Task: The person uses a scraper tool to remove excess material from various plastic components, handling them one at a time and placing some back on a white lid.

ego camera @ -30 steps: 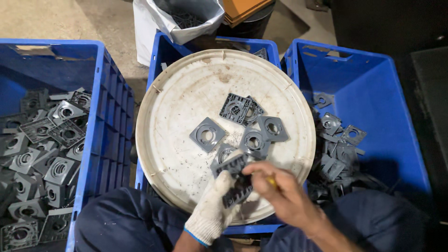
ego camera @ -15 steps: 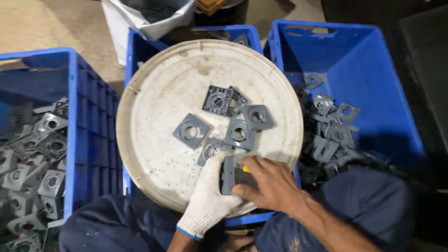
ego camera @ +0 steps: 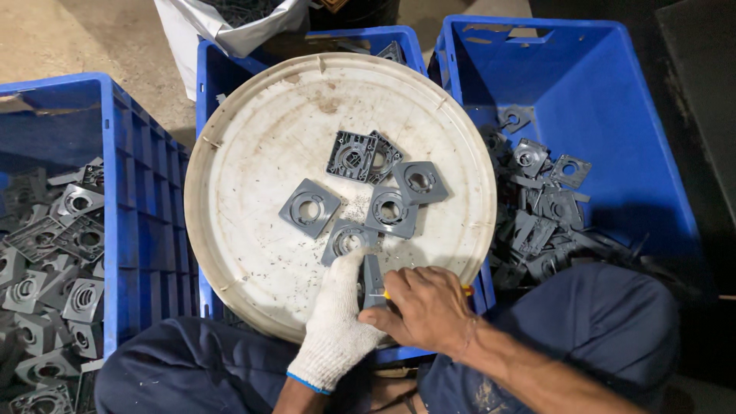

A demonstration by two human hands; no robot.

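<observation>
My left hand (ego camera: 337, 326), in a white knit glove, grips a grey square plastic part (ego camera: 372, 277) held on edge over the near rim of a round white lid (ego camera: 253, 138). My bare right hand (ego camera: 425, 307) is closed on a small tool with a yellow and red handle (ego camera: 464, 290), its tip against that part. Several more grey square parts with round holes lie flat on the lid just beyond my hands, such as one (ego camera: 310, 208) and another (ego camera: 392, 211).
The lid rests on a blue crate (ego camera: 222, 69). A blue crate (ego camera: 115, 230) at the left and another (ego camera: 613, 115) at the right hold many grey parts. A white bag (ego camera: 207, 31) stands behind. My knees in dark blue trousers (ego camera: 606, 322) frame the near side.
The view has shifted, so the lid and crates sit further left and lower in frame. My hands stay together on the same part, now turned more on edge.
</observation>
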